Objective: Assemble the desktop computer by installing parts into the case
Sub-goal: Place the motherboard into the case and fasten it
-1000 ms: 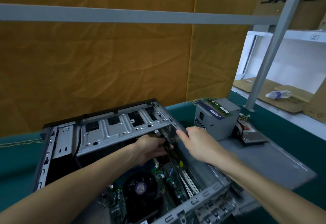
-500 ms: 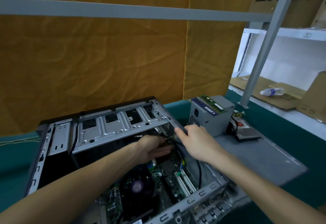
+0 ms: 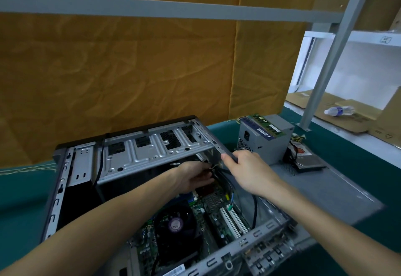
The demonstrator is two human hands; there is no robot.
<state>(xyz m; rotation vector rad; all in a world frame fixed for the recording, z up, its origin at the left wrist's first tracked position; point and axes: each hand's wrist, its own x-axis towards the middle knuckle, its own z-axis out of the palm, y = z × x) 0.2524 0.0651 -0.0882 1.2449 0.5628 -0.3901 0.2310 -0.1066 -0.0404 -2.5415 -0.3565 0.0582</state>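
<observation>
An open grey computer case [image 3: 152, 149] lies on its side on the green table. Inside it sit a motherboard [image 3: 214, 208] and a black CPU fan [image 3: 175, 225]. My left hand [image 3: 193, 176] reaches in under the drive cage, its fingers curled round thin black cables [image 3: 219, 170] near the case's right wall. My right hand [image 3: 245, 167] grips the upper edge of that wall. A black cable [image 3: 255, 208] hangs down below my right wrist. A grey power supply [image 3: 264, 139] stands to the right of the case, with RAM sticks [image 3: 263, 126] lying on top.
A hard drive [image 3: 308, 160] with wires lies right of the power supply on the grey side panel [image 3: 325, 189]. A metal frame post [image 3: 325, 63] rises at the right. Cardboard and a plastic bottle [image 3: 339, 110] lie on the far bench. Orange cloth hangs behind.
My left hand has pushed a little deeper under the drive cage with the cables. My right hand stays gripping the case wall. The camera has shifted slightly.
</observation>
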